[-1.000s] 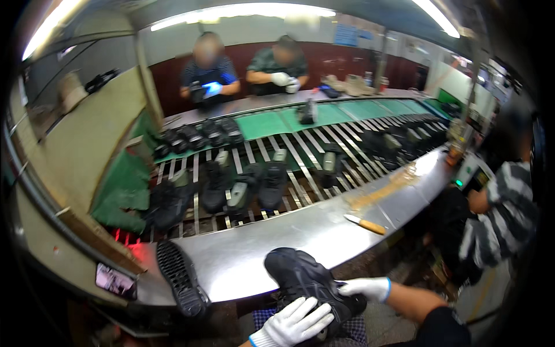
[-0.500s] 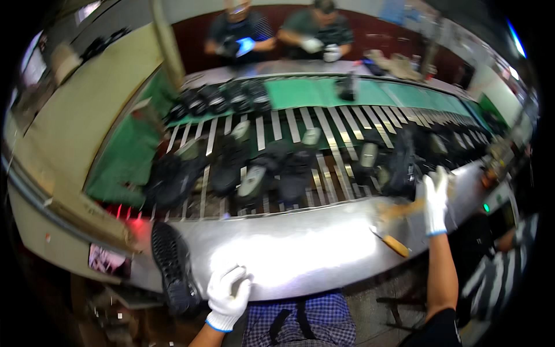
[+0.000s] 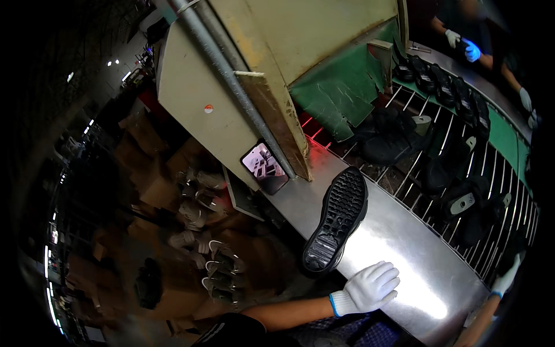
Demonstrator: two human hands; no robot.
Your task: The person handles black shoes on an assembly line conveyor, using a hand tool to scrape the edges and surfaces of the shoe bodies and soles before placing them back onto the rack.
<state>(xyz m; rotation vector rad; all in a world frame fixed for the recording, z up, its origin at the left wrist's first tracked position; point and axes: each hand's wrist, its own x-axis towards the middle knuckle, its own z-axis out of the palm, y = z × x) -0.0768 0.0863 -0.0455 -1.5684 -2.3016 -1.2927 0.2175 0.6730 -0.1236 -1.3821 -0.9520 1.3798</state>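
The view has swung left since the earlier frame. The black sole still overhangs the surface's near edge; the left hand, curled before, is now just beside it, its grip flatter, visibly holding nothing. The right hand's grip I cannot tell.

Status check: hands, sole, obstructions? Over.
Left hand apart from black sole. Right hand at picture's edge, grip unclear. Sole overhangs metal bench. Nothing visible between left hand and sole.
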